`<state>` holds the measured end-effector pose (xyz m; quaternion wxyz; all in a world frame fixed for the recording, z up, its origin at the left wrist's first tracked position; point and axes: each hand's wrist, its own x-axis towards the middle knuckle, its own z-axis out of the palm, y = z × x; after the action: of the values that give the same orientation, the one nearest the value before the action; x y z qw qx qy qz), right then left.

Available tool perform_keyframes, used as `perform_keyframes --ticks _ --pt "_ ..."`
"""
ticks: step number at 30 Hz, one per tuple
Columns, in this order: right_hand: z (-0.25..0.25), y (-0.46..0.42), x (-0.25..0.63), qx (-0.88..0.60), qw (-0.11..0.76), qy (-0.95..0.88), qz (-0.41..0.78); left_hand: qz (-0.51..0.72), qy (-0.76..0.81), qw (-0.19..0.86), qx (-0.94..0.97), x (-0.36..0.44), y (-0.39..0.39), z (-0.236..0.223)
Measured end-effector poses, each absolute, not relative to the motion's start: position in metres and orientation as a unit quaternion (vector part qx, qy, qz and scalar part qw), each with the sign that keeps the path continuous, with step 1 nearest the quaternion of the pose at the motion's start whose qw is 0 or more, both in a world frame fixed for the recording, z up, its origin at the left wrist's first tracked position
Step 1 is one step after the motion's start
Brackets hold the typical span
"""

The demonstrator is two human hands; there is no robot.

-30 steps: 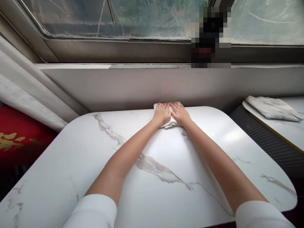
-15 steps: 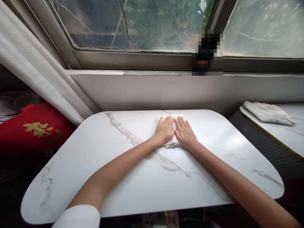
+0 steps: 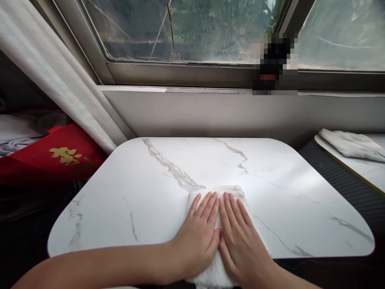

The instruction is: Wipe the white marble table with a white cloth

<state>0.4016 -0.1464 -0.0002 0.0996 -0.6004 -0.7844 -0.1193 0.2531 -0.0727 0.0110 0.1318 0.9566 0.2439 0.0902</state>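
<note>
A white fluffy cloth (image 3: 224,189) lies spread on the white marble-patterned table (image 3: 144,208), its near end reaching the table's front edge. Pressed flat on the left half of the cloth is my left hand (image 3: 200,233), fingers stretched out and pointing away from me. My right hand (image 3: 242,237) rests flat on the right half, fingers also extended. The thumbs meet or nearly meet in the middle. Both palms cover much of the cloth, so its central part is hidden.
A second white cloth (image 3: 351,143) lies on another marble-patterned surface (image 3: 369,168) at the right. On the left are a red bag (image 3: 75,156) with gold lettering and a pale curtain (image 3: 60,76). A window (image 3: 210,32) runs behind the table, with a pixelated patch at its frame.
Both hands and the cloth have slid from near the table's back edge toward me, to the front edge. The view has shifted slightly to the left.
</note>
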Motion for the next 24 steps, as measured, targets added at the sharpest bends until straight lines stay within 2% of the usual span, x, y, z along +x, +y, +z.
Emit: perform_keyframes --ticks 5,11,15,19,24 --pt "0.004 -0.058 0.437 -0.574 0.066 -0.816 -0.035 0.030 0.383 0.221 0.897 0.287 -0.003 0.009" --pt "-0.001 0.064 0.451 -0.664 0.091 -0.741 -0.037 0.170 0.416 0.115 0.886 0.328 0.114 -0.006" --pt "-0.005 0.109 0.446 -0.704 0.100 -0.701 -0.055 0.179 0.386 0.080 0.901 0.336 0.169 -0.009" --pt "-0.006 0.129 0.448 -0.705 0.120 -0.697 -0.057 0.170 0.397 0.066 0.899 0.339 0.188 -0.008" --pt "-0.006 0.121 0.449 -0.688 0.135 -0.711 -0.049 0.160 0.448 0.051 0.878 0.337 0.170 -0.007"
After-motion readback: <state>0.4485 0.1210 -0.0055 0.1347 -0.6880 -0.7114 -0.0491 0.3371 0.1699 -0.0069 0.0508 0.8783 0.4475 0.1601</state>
